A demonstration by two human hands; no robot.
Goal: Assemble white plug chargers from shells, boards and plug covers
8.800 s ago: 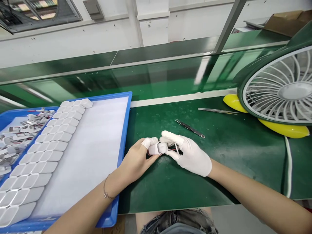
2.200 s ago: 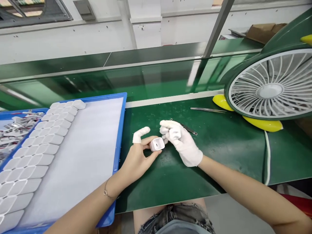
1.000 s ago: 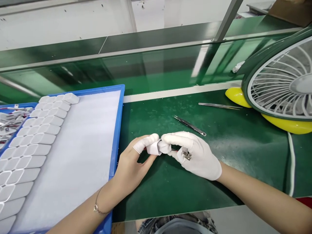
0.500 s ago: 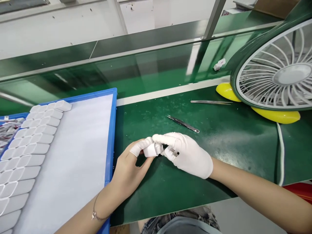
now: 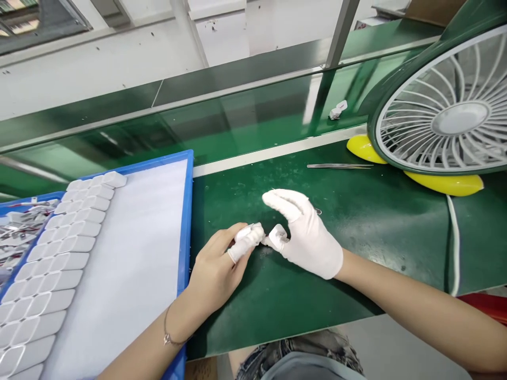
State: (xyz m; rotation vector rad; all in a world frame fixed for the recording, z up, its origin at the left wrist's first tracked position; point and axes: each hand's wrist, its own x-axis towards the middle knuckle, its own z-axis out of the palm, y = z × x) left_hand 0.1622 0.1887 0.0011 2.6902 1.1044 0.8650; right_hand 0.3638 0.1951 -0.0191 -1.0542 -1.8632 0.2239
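A small white casing (image 5: 246,232) is pinched in my left hand (image 5: 216,264), which has white covers on some fingertips. Close on its right, my right hand (image 5: 307,232) wears a white glove. Its upper fingers stretch out and up, while a small white part (image 5: 278,236) with a metallic inner side is held by its thumb; the exact grip is partly hidden. The tips of both hands nearly meet above the green table (image 5: 253,311). One end of a pair of tweezers (image 5: 318,211) peeks out behind the glove.
On the left, a blue tray (image 5: 186,211) holds rows of white casings (image 5: 79,245), beside a blue bin of wired parts (image 5: 24,232). Metal tweezers (image 5: 338,166) lie at the back. A green fan (image 5: 459,119) with yellow feet stands right, its cable (image 5: 454,243) crossing the table.
My right hand's upper fingers have lifted off the casing and spread upward, covering most of the nearer tweezers. The casing has turned in my left hand. The view has shifted slightly.
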